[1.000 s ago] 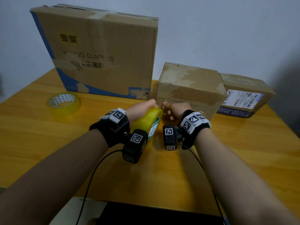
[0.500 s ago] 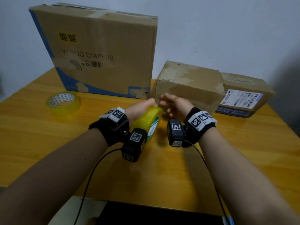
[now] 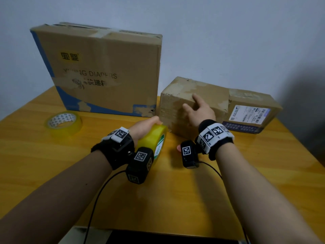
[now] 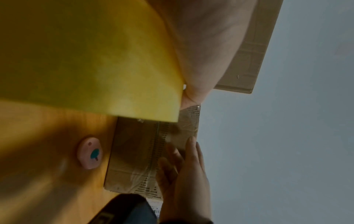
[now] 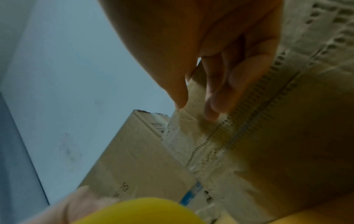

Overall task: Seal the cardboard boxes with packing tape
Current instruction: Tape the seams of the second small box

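Observation:
My left hand (image 3: 144, 127) grips a yellow packing tape roll (image 3: 154, 140) that stands on edge on the wooden table (image 3: 175, 199). The roll (image 4: 95, 60) fills the left wrist view, my left hand (image 4: 206, 45) curled over it. My right hand (image 3: 198, 110) reaches forward with fingers spread at the front top edge of the middle cardboard box (image 3: 207, 92). In the right wrist view its fingers (image 5: 220, 91) lie loosely bent close to the box's old taped seam (image 5: 210, 148); whether they touch it I cannot tell.
A tall diaper box (image 3: 105, 71) stands at the back left. A third box with a shipping label (image 3: 251, 106) sits at the right. A second tape roll (image 3: 64, 121) lies flat at the left. A small pink object (image 4: 90, 153) lies before the middle box.
My right hand has left the spot beside the tape roll, opened its fingers and moved forward and up onto the middle box. My left hand and the roll stay put.

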